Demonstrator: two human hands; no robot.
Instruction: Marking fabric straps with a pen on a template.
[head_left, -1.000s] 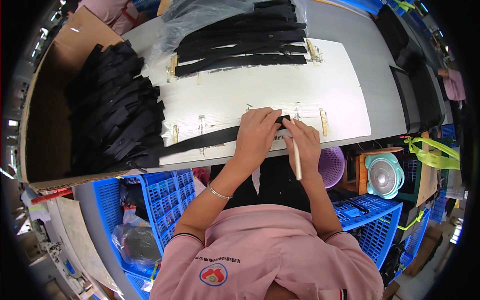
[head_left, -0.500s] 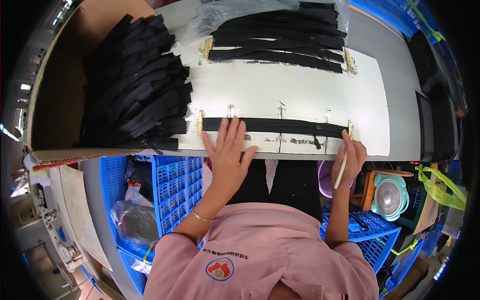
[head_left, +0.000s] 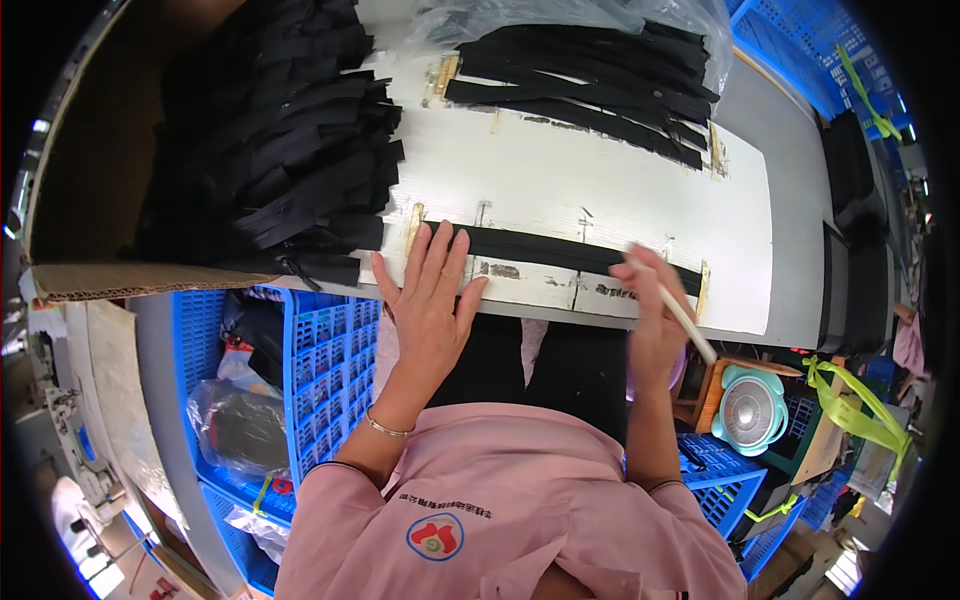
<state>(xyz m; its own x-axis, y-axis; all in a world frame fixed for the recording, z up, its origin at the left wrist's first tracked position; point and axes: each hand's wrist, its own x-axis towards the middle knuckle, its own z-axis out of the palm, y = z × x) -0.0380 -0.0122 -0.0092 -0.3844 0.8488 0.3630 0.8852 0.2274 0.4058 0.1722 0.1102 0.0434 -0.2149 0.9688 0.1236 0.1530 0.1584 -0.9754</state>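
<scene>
Black zipper strip [head_left: 540, 247]: head view, laid lengthwise near the front edge of the white board [head_left: 560, 180]; left end beside the left yellowish tab [head_left: 415, 222], right end by the right yellowish tab [head_left: 703, 288].
Left hand [head_left: 430, 315]: flat, fingers straight and slightly parted, fingertips on strip's left end; not gripping.
Right hand [head_left: 655, 320]: well apart from left, motion-blurred, fingers closed on the pale stick [head_left: 688, 325]; fingertips over strip's right part, can't tell if touching.
Pale stick: slanted, lower end pointing right and toward wearer.
Far side of board: stack of black strips [head_left: 590, 75], clear plastic film [head_left: 480, 18] behind.
Left of board: cardboard box [head_left: 150, 283], heaped with black strips [head_left: 320, 150].
Below table: blue crate [head_left: 335, 375] left, teal fan [head_left: 752, 410] right.
</scene>
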